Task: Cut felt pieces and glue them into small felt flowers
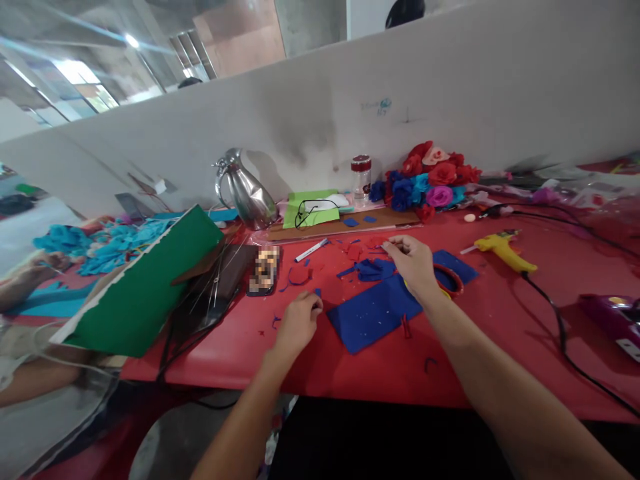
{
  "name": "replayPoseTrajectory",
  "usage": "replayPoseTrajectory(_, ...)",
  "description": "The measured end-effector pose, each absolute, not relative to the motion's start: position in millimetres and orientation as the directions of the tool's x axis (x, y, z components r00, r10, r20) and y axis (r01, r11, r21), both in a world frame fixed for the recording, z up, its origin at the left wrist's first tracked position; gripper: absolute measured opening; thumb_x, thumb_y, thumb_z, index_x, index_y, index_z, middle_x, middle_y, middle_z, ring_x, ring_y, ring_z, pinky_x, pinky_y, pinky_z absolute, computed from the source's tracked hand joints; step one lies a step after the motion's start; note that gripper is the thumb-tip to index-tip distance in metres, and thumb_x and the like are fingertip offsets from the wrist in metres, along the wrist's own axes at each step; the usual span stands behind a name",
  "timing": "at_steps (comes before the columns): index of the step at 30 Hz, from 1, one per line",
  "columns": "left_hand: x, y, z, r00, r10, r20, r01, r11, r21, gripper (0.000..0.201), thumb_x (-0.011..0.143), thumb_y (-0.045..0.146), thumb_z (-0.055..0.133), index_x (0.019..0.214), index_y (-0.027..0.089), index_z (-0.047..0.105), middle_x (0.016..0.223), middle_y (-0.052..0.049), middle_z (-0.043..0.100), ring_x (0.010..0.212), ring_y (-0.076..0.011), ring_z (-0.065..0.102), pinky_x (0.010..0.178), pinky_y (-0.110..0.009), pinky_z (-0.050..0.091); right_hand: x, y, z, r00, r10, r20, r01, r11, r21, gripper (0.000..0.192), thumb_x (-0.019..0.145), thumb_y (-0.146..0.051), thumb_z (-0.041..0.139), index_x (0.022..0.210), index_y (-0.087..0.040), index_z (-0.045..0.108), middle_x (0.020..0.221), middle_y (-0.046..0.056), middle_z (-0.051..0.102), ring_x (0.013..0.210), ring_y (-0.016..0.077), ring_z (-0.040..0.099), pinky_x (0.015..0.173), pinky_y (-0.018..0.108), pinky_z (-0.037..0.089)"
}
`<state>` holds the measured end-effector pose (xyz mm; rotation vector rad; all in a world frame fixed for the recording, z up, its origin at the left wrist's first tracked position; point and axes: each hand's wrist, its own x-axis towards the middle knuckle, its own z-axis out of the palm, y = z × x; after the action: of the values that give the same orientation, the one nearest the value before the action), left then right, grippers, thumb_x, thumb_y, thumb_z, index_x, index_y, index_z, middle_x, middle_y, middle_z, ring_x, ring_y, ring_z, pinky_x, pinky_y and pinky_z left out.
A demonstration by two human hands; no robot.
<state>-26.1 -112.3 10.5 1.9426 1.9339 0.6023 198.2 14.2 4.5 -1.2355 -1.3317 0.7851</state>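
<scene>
left hand (299, 322) rests curled on the red table (500, 320), fingertips pinched on what may be a small blue scrap (318, 292), too small to confirm. right hand (413, 262) lies over the blue felt sheet (373, 313), fingers pinched together on a thin piece near red cuttings (356, 251); what it holds is unclear.

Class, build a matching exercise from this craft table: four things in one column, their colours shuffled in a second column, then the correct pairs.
Things:
1. glue gun
2. jug
3. large felt sheet
4. tilted board

Colours:
A. green
B. yellow
C. blue
D. silver

Pairs: 1-B, 2-D, 3-C, 4-A
</scene>
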Motion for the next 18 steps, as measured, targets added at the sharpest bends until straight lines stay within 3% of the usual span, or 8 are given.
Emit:
replayPoseTrajectory(5,-40,-147,8,0.017,0.996,0.093,0.853,-0.062,0.517,0.020,0.081,0.008,0.048,0.079,0.021,0.064,0.086,-0.004,0.065,0.081,-0.0178,0.061,0.076,-0.030,0.046,195,12,0,-0.052,0.952,0.301,0.565,0.277,-0.778,0.009,0.072,-0.028,0.060,0.067,-0.024,0.066,0.068,0.001,0.069,0.065,0.0187,0.062,0.067,0.031,0.045)
replayPoseTrajectory(11,-44,-160,-11,-0.031,0.962,0.273,0.820,-0.132,0.557,0.020,0.085,0.017,0.046,0.082,0.022,0.065,0.087,-0.005,0.066,0.085,-0.0184,0.062,0.080,-0.030,0.048,191,11,-8,-0.123,0.952,0.281,0.705,0.283,-0.651,0.008,0.070,-0.019,0.061,0.067,-0.023,0.067,0.071,0.004,0.070,0.071,0.0212,0.063,0.071,0.034,0.045)
replayPoseTrajectory(14,-44,-160,-16,-0.034,0.951,0.307,0.831,-0.144,0.538,0.021,0.085,0.016,0.046,0.082,0.022,0.066,0.086,-0.005,0.066,0.085,-0.0181,0.061,0.080,-0.030,0.049,187,10,-8,-0.142,0.949,0.283,0.635,0.307,-0.709,0.006,0.070,-0.023,0.061,0.068,-0.022,0.067,0.069,0.002,0.069,0.067,0.0186,0.062,0.068,0.031,0.045)
replayPoseTrajectory(18,-45,-161,-19,-0.019,0.934,0.358,0.828,-0.186,0.529,0.021,0.084,0.015,0.047,0.082,0.021,0.066,0.084,-0.004,0.066,0.081,-0.0172,0.062,0.077,-0.030,0.050,185,12,-6,-0.043,0.965,0.260,0.323,0.260,-0.910,0.014,0.069,-0.031,0.060,0.073,-0.019,0.065,0.068,0.001,0.067,0.064,0.0158,0.060,0.064,0.028,0.045)
